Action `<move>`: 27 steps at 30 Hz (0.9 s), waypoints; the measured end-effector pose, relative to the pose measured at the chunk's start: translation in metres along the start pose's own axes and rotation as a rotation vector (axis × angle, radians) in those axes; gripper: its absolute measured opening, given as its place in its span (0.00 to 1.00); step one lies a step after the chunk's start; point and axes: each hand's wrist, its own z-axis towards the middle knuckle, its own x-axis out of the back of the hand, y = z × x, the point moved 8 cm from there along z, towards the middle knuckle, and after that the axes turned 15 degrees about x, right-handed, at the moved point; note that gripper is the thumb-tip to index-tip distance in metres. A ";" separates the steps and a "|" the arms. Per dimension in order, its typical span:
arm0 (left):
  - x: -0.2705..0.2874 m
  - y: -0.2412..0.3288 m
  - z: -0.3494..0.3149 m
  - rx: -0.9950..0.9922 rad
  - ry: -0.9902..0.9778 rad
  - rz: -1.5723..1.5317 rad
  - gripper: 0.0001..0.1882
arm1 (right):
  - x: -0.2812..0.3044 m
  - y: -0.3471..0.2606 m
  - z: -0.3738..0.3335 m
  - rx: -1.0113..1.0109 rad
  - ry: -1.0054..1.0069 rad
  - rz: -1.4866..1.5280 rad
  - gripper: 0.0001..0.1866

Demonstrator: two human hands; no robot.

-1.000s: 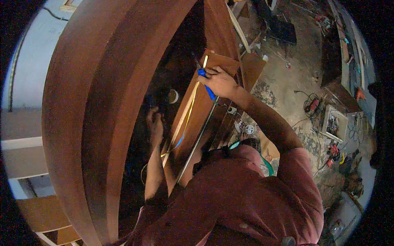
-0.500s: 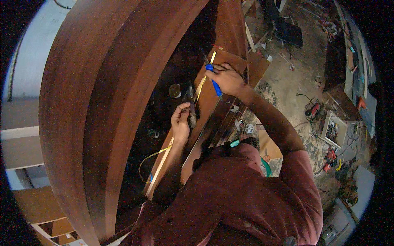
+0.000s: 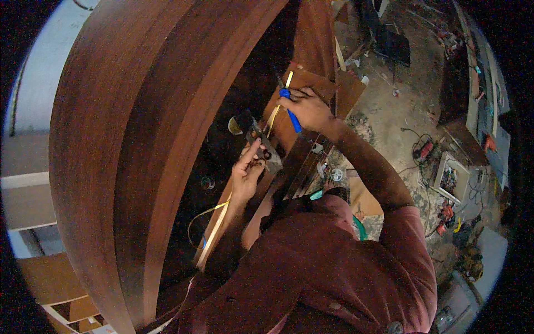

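My left hand [image 3: 245,177] grips a flat, dark grey piece with round holes [image 3: 269,153], held at a slant over the edge of a brown wood panel. Farther off and to the right, my right hand [image 3: 308,108] is closed around a blue-handled tool [image 3: 291,114] with a thin dark tip; its exact kind is unclear. Beneath that hand lies the brown panel [image 3: 317,82], with a pale yellow strip [image 3: 273,118] along it. A thin yellow strip or wire [image 3: 214,208] curves out near my left forearm.
A large curved brown wood panel [image 3: 139,111] rises on the left. Round objects [image 3: 236,125] sit in the dark space beside it. On the floor at right are a corded red tool [image 3: 425,149] and a white box of small parts [image 3: 451,178].
My left hand has turned the dark grey piece so its flat face with holes shows, and shifted slightly nearer. My right hand and the blue-handled tool stay almost in place.
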 end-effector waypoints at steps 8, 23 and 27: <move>0.002 -0.020 0.006 0.055 0.109 0.026 0.20 | 0.000 0.000 0.001 -0.001 0.026 -0.004 0.18; 0.017 -0.060 0.060 0.460 0.186 0.025 0.18 | -0.017 0.015 -0.002 -0.094 0.048 0.144 0.16; 0.016 -0.063 0.058 0.414 0.188 0.055 0.18 | -0.018 0.016 -0.002 -0.114 -0.014 0.210 0.17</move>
